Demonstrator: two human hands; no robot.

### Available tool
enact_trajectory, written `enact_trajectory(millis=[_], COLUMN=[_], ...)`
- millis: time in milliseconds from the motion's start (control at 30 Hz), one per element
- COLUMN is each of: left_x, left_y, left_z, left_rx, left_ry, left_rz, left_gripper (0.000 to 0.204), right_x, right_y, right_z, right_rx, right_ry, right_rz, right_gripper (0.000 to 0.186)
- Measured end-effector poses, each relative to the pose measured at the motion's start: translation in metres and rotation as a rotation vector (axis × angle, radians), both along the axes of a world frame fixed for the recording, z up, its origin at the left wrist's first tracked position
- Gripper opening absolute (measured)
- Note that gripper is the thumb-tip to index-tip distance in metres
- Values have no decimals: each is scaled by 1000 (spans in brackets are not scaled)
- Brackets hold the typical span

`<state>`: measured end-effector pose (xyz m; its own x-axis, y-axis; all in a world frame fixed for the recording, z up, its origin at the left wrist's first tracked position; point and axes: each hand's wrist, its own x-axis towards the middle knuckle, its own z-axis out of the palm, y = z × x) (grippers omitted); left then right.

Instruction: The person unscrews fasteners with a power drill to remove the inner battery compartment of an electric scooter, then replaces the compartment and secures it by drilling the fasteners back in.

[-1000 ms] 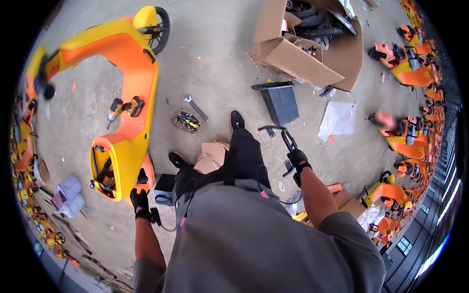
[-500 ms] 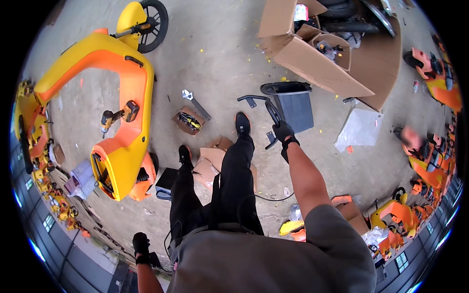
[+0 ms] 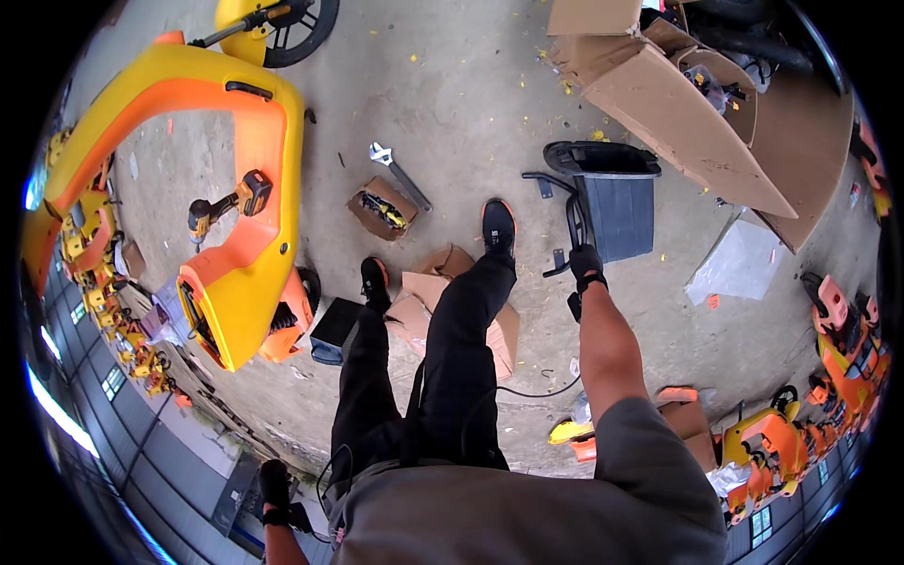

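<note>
My gloved right hand point(image 3: 585, 260) is closed on the near end of a black tubular metal bracket point(image 3: 574, 218) with small mounting plates. The bracket hangs over the floor, beside a dark grey box-shaped bin point(image 3: 619, 224) with a black rim. At the lower left, my gloved left hand point(image 3: 274, 483) hangs beside my body, its fingers curled and no object visible in it. Left of my feet, a yellow and orange scooter body point(image 3: 268, 151) carries a cordless drill point(image 3: 229, 205). An adjustable wrench point(image 3: 403, 179) lies beyond a small carton of parts point(image 3: 381, 211).
A large opened carton point(image 3: 678, 132) with black parts fills the far right, its flaps spread out. A translucent sheet point(image 3: 736, 259) lies below it. Flattened cardboard point(image 3: 504, 341) and a black box point(image 3: 336, 325) lie around my feet. More scooters point(image 3: 765, 443) line both sides.
The view has shifted, moving most floor objects rightward. My right hand still grips the bracket, which has turned slightly more upright beside the bin. My left hand appears lower.
</note>
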<state>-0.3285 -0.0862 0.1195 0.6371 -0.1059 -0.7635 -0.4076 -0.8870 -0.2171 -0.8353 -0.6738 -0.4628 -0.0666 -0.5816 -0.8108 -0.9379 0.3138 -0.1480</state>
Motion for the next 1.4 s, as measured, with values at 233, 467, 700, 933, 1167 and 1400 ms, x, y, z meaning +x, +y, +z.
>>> enact_trajectory(millis=[233,467,700,933,1167,1400], left_x=[-12,-6,-32,-22,37,167], left_y=[-89,-104,-113,-76,-1,69], left_z=[-6,-15,-30,-64,-117,-156], left_rx=[-216,-231,-462,-687,-734,-978], left_ry=[-113,-128,-138,-161,-171,-246], left_rz=[652,731,823,826,853,852], left_gripper=[24,24,31,32,39,35], right_x=[-51,-85,-23,38,199,258], right_y=[42,85,5,-51,-13,58], right_z=[33,34,101,150,285,295], right_rx=[117,-135,89,14,148,119], right_ry=[131,-37,-392,-541,-469,-542], right_rz=[121,527,100,60,-62,376], right_gripper=[28,16,16,23,18,23])
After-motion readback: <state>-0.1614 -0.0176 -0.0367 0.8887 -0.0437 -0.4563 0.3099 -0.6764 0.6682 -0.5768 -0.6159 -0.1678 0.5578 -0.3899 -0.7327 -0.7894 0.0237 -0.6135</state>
